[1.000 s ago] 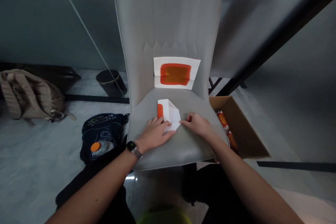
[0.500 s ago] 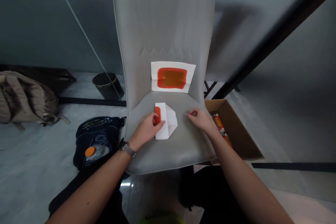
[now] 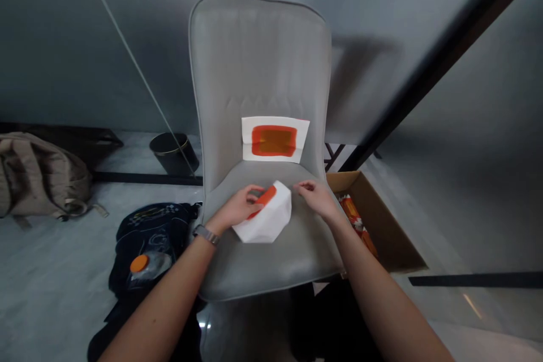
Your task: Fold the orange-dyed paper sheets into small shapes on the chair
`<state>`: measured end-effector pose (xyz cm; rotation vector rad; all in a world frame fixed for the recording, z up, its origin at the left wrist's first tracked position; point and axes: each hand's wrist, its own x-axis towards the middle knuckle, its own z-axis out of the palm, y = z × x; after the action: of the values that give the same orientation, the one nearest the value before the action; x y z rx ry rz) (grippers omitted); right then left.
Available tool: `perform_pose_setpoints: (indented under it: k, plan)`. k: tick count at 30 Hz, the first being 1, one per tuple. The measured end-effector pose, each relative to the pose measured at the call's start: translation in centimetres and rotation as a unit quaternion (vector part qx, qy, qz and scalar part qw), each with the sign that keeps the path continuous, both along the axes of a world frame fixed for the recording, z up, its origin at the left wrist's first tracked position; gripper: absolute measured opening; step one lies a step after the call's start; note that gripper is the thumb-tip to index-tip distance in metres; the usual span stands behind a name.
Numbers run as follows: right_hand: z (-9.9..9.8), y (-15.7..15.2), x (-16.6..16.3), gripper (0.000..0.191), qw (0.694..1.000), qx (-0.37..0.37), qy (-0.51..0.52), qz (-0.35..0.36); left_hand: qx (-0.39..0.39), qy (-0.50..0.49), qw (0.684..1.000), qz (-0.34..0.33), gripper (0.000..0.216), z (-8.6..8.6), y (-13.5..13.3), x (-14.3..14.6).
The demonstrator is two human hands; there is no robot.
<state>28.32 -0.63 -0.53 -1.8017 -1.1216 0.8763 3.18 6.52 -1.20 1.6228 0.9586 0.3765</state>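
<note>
Down on the seat of a grey upholstered chair (image 3: 258, 68), a folded white paper (image 3: 274, 219) sits at an angle, with a strip of orange showing along its top fold and blunt, angled corners below. The left hand (image 3: 240, 206) has its fingers curled against that orange edge, gripping the fold, while the right hand (image 3: 316, 199) stays open, fingertips just beside the paper's right corner. Behind them, a flat sheet with an orange rectangle (image 3: 275, 141) leans on the backrest. The cushion runs on past the paper toward its rounded front edge. Off the right side, a cardboard box (image 3: 382, 226) holds orange packets (image 3: 354, 218). Left on the floor (image 3: 55, 271) are a dark bag (image 3: 150, 232), a tan backpack (image 3: 38, 175) and a black bin (image 3: 173, 153).
</note>
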Motion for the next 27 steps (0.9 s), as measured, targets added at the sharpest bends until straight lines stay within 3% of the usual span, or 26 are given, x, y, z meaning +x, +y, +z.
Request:
perform_pose_setpoints:
  k: [2,4,6,11,16,22,27]
  plan:
    - [0.6,-0.8,0.3,0.037,0.998,-0.022,0.056,0.019,-0.017,-0.002,0.991,-0.13,0.045,1.0,0.3,-0.9]
    - [0.6,-1.5,0.1,0.041,0.987,-0.078,0.111,0.082,0.023,-0.008,0.984,-0.175,0.037,1.5,0.2,-1.3]
    - [0.2,-1.9,-0.6,0.041,0.979,-0.116,0.123,0.117,0.083,-0.011,0.982,-0.171,0.031,1.6,-0.1,-1.1]
    - [-1.5,-1.9,-1.9,0.025,0.987,-0.107,0.067,0.098,0.207,0.042,0.962,-0.175,0.033,1.1,-1.2,0.1]
    - [-2.9,-2.2,-1.6,0.017,0.992,-0.067,-0.018,0.104,0.391,0.158,0.896,-0.139,0.031,1.8,-3.9,0.3]
    - [-3.9,-3.0,-1.0,0.019,0.992,-0.051,0.021,0.118,0.404,0.256,0.857,-0.192,0.033,1.6,-8.8,0.7]
    - [-3.4,-3.5,-0.5,0.021,0.991,-0.082,0.037,0.095,0.402,0.254,0.86,-0.182,0.03,1.0,-9.2,0.8]
